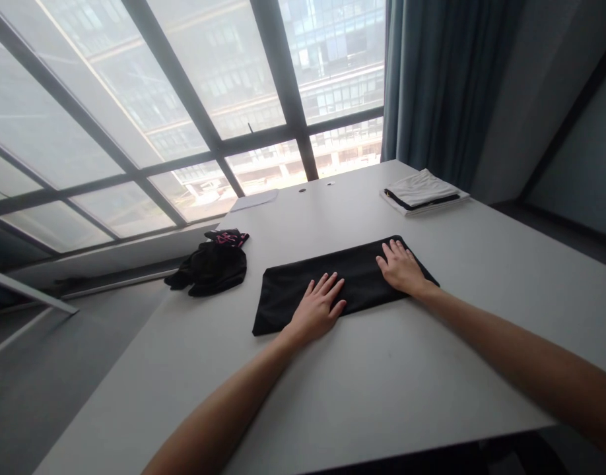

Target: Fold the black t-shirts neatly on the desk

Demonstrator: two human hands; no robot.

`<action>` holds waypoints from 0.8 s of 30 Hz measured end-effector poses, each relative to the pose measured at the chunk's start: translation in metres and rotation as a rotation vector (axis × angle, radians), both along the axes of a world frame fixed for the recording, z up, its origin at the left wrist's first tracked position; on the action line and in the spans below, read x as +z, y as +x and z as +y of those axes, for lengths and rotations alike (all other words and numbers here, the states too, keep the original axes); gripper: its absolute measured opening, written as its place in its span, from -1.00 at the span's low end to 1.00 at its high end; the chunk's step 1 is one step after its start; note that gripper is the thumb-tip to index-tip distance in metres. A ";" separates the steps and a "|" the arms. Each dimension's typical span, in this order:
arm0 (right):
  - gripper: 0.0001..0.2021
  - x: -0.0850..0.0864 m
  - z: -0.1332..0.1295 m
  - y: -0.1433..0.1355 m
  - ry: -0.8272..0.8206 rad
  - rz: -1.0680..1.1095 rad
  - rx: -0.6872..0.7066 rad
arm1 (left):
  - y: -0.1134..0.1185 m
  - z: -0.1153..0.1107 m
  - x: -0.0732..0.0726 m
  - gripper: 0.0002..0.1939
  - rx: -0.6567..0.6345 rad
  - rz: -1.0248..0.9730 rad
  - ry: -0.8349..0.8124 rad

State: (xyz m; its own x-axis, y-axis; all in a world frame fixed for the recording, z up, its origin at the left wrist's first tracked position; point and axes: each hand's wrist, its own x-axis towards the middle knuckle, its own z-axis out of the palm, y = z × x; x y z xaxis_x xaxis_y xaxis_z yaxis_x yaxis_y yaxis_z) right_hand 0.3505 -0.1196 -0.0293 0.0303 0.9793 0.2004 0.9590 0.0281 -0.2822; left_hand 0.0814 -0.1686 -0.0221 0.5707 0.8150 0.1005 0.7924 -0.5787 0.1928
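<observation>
Folded black cloth lies flat on white tabletop, directly under both palms; long axis runs approx. L–R, R end angled a bit farther from the person. L hand is over the near edge, approx. mid-length; R hand is on the R end, so R is nearer that end and the L end sticks out past L hand. Grip: none, both hands unclenched, palms down, fingers spread, nothing pinched.

Cloth: matte, smooth, long rectangle w/ slightly clipped corners. To its L, apart: crumpled black fabric pile, soft, rounded, w/ pink-marked black fabric behind. Far R: folded white fabric stack, lightly wrinkled, w/ a dark strip along the front.
</observation>
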 end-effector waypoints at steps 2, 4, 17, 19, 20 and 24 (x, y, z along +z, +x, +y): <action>-0.39 0.000 -0.001 0.004 0.022 -0.068 -0.015 | 0.000 -0.001 0.003 -0.39 0.000 0.017 -0.008; -0.41 0.003 -0.007 -0.002 0.088 -0.121 -0.006 | 0.000 -0.001 0.008 -0.39 0.009 0.023 -0.032; -0.39 0.000 -0.028 -0.042 0.020 -0.011 0.265 | 0.061 0.034 0.014 -0.48 0.040 -0.008 0.041; -0.38 -0.003 -0.028 -0.040 -0.016 0.000 0.268 | 0.063 0.036 0.005 -0.46 0.033 0.020 0.025; -0.38 -0.003 -0.028 -0.041 -0.025 0.001 0.270 | 0.062 0.037 0.003 -0.45 0.028 0.030 0.023; -0.39 0.000 -0.022 -0.039 -0.010 -0.018 0.251 | 0.061 0.036 -0.001 -0.44 0.033 0.041 0.036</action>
